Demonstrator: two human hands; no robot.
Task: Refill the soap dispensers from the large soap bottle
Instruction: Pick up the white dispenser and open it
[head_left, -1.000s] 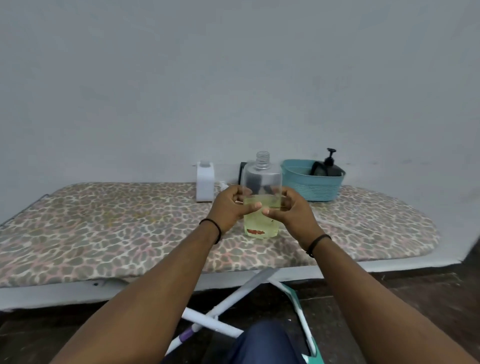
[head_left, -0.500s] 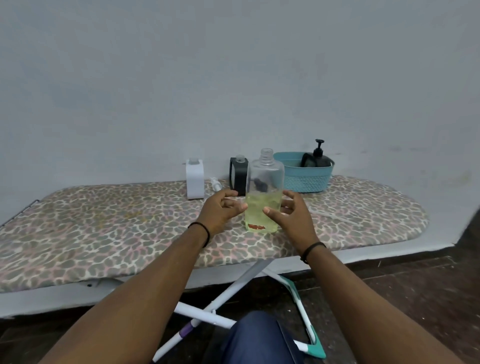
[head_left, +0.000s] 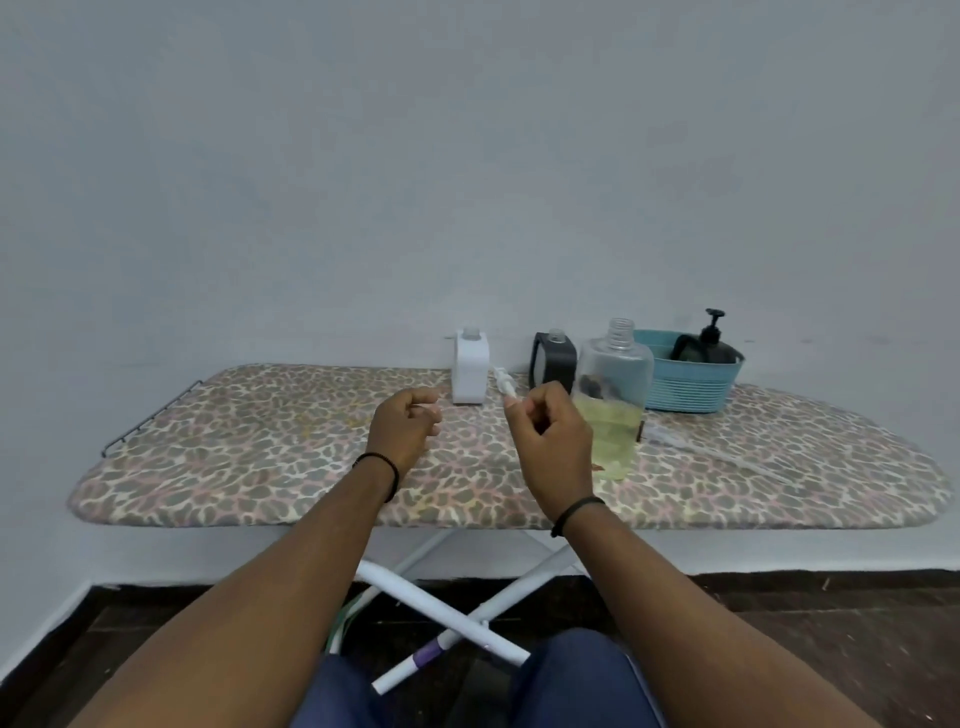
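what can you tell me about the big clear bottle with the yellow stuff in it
The large soap bottle is clear plastic with broad rounded shoulders and a ribbed threaded neck, open with no cap on. Pale yellow-green liquid fills roughly its lower half, and a small red mark shows near the base. It stands upright on the leopard-print ironing board, in front of the teal basket and beside the black dispenser. The right hand overlaps its left side in view; whether they touch cannot be told.
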